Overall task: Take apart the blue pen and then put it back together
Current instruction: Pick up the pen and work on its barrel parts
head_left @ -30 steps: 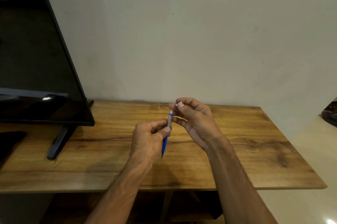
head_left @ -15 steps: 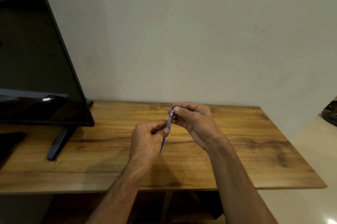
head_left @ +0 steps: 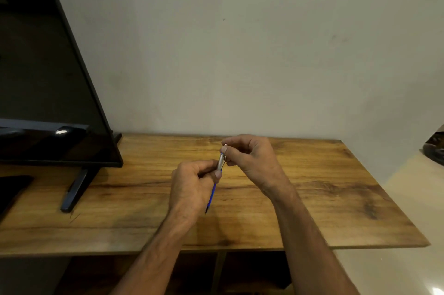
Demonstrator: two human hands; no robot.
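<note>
Head view: the left hand (head_left: 192, 186) has its grip closed around the middle of the blue pen (head_left: 215, 183), thumb pressed on the barrel. The pen stands nearly upright above the table (head_left: 336, 198), dark tip toward 6 o'clock, silver upper part toward 12. The right hand (head_left: 252, 160) pinches the pen's silver top end between its fingertips (head_left: 224, 150). A dark screen (head_left: 48, 102) stands at 9 o'clock.

A wooden table (head_left: 312, 198) with dark grain streaks is set against the wall, and near its far left corner a black monitor (head_left: 48, 78) is carried on a dark foot (head_left: 74, 191), while a dark flat object (head_left: 12, 186), possibly a device, is cut off at the left edge.
</note>
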